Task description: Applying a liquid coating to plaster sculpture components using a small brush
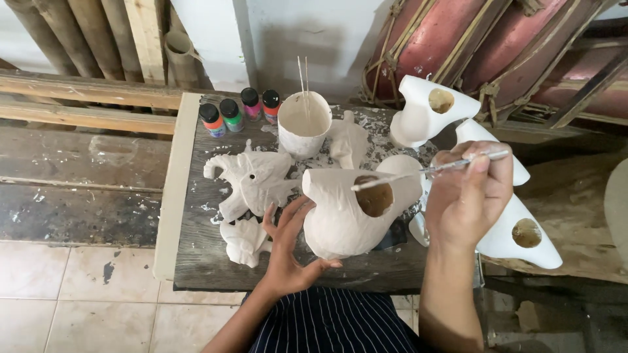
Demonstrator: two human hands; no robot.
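**White carved figure steadied by the left hand, brush poised from the right**

White carved figure (347,212) stands upright at the near edge of the wooden board (196,261), with a round hole in its side facing the camera. The left hand (288,245) cups its left flank, fingers spread and open against the surface, thumb underneath toward the base. The right hand (468,196) sits to the figure's right and slightly higher, fingers pinched shut on a thin brush (425,171). The brush lies almost level, its long axis running right to left, its white-coated tip over the hole's upper rim. Behind stand a white cup (304,124) with sticks in it, four small paint bottles (239,111) and flat white carvings (252,180). More white figures (425,111) sit to the right.
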